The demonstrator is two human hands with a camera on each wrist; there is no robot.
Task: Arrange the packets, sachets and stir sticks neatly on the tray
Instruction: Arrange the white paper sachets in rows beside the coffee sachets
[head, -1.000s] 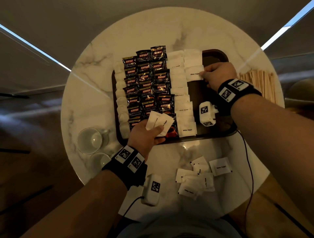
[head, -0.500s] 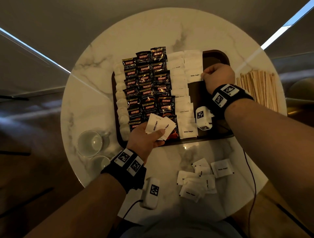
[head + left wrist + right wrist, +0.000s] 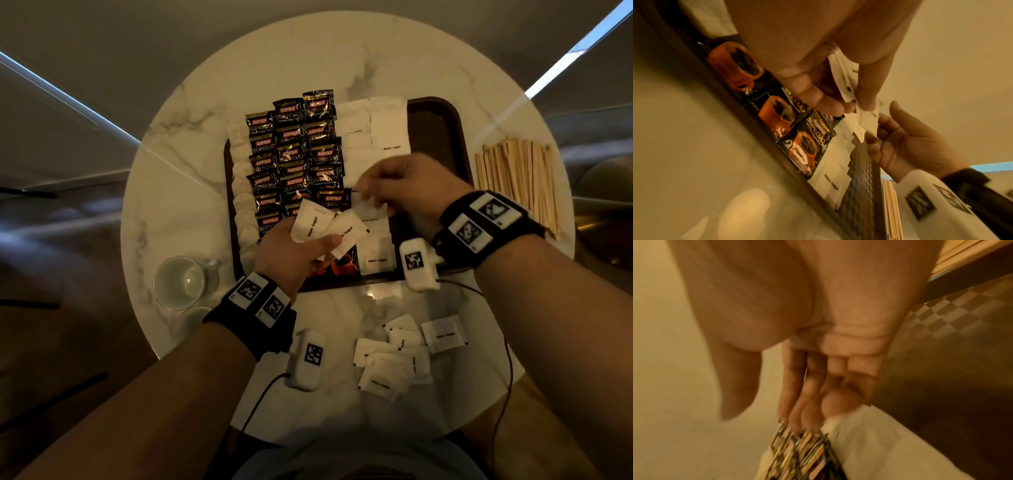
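Observation:
A dark tray [image 3: 442, 113] holds rows of black Kopiko coffee packets [image 3: 294, 154] and columns of white sugar sachets [image 3: 388, 133]. Over its near edge my left hand [image 3: 322, 238] pinches a small fan of white sugar sachets [image 3: 313, 222]. My right hand [image 3: 373, 192] hovers just right of that fan. In the left wrist view its thumb and fingers [image 3: 873, 146] stand apart on either side of one sachet's corner [image 3: 867, 123]. The right wrist view is blurred and shows straight fingers with nothing held. Wooden stir sticks [image 3: 517, 178] lie on the table right of the tray.
Several loose sugar sachets [image 3: 404, 356] lie on the round marble table [image 3: 171, 192] near its front edge. A glass cup [image 3: 180, 281] stands at the front left, with a second one partly hidden behind my left wrist. The tray's right third is bare.
My right hand has left the sachet column at the tray's far right and come back toward my left hand. The left hand keeps its sachets and has barely moved.

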